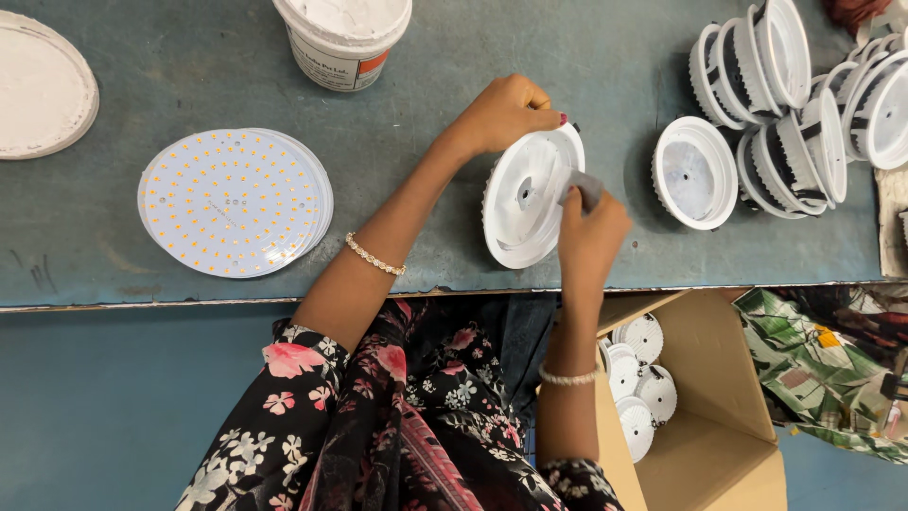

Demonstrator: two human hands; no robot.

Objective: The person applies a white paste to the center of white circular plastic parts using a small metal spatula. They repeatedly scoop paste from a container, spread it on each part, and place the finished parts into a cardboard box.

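A white round lamp housing (522,203) stands tilted on its edge on the grey-blue table (189,66). My left hand (506,112) grips its upper rim. My right hand (588,232) pinches a small grey pad (581,186) and presses it against the housing's inner face, just right of the centre hole. A second housing (695,172) lies face up a little to the right.
A stack of round white LED boards (235,201) lies at the left. A white tub of paste (344,36) stands at the top, its lid (43,85) at far left. Several housings (804,104) are piled at right. A cardboard box (705,397) with more sits below the table edge.
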